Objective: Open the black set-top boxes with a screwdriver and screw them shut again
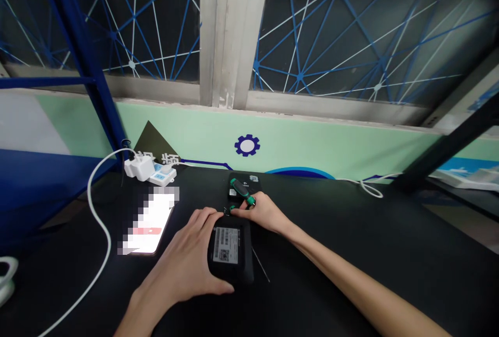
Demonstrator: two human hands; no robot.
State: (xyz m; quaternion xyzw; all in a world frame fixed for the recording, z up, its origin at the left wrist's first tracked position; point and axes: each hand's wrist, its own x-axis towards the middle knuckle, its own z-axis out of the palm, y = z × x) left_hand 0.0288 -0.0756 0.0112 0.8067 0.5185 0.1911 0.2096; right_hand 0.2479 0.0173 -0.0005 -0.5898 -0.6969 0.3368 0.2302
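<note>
My left hand [187, 260] is wrapped around a black box-shaped device [245, 254] with a printed white label on its upper face. Just beyond it, my right hand [265, 213] has its fingers pinched close to the tabletop; what they hold is hidden. Small shiny bits [226, 211] lie by the fingertips of both hands. A screwdriver with a green and black handle [239, 190] touches or passes behind my right fingers, over a second black box [234, 193]. Another green tip [233, 207] shows under my right fingers. A thin metal rod [262, 266] sticks out beside the device.
A phone [150, 225] with a bright, partly pixelated screen lies on the black table [331, 274] at left. Behind it are a white plug adapter [139, 168] and power strip [162, 175]. A white cable [107, 233] curves down the left side. Another cable [370, 190] lies at the back right.
</note>
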